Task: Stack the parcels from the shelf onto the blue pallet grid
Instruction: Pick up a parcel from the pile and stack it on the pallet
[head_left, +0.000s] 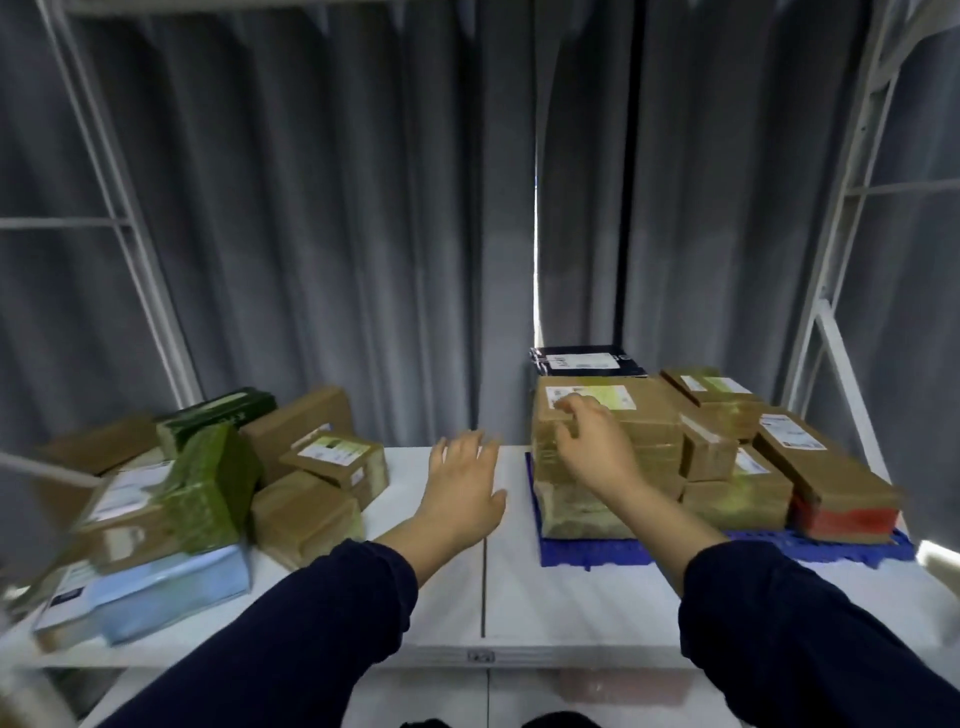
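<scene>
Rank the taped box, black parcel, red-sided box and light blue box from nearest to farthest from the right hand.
1. Taped box, under the right hand.
2. Black parcel, just behind it.
3. Red-sided box, right end of the blue pallet.
4. Light blue box, far left.

A grey pleated fabric curtain (311, 234) covers the whole back wall from 9 through 12 to 3 o'clock. Just right of 12, a thin vertical slit of daylight (535, 234) shows between two panels. Slanting uprights of a white metal shelf frame (130, 234) stand at 10 and 2 o'clock. At 6 o'clock lies a white shelf board (545, 597) with a dark centre seam (485, 587) and a small metal latch (480, 656).
</scene>
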